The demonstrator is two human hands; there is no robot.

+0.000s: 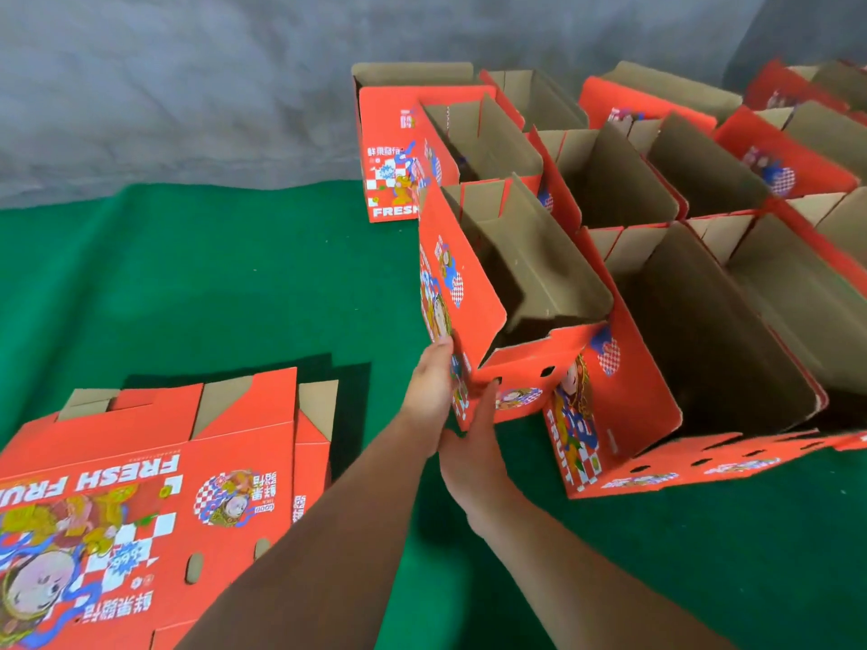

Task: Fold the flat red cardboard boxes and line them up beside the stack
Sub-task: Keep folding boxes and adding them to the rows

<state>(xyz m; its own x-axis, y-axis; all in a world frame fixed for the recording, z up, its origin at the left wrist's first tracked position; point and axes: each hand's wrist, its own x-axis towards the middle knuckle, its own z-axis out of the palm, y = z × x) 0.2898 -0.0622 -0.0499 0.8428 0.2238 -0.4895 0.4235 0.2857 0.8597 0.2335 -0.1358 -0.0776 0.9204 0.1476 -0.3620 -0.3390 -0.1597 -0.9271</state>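
Observation:
An opened red cardboard box (511, 293) stands in the middle of the green mat, its brown inside facing up. My left hand (429, 391) lies flat against its left wall near the bottom corner. My right hand (474, 443) presses its near end wall with straight fingers. A stack of flat red boxes (155, 485) printed "FRESH FRUIT" lies at the lower left. Several folded open boxes (703, 321) stand in rows to the right and behind.
A green mat (211, 283) covers the floor, with bare room left of the held box. A grey cloth wall (164, 86) rises at the back. One upright box (389, 147) stands at the far end of the rows.

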